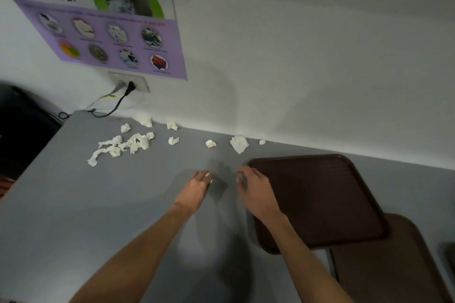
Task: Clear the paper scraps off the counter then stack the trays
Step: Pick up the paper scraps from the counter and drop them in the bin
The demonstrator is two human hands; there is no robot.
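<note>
Left hand (197,186): fingers curled, grasp indeterminate. Right hand (254,188): fingers loosely bent, released. Paper scraps (136,142) lie beyond the fingertips; dark tray (320,202) is just right of them.

Paper scraps (128,144) lay on the counter (73,204) ahead-left of you, by the wall (295,56); at your right, the far tray (320,202) overlapped the near tray (394,265).

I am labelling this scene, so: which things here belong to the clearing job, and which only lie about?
Job: paper scraps, dark brown tray, lighter brown tray, grey counter.
Lying about: shredding poster, wall outlet, black power cord.
</note>
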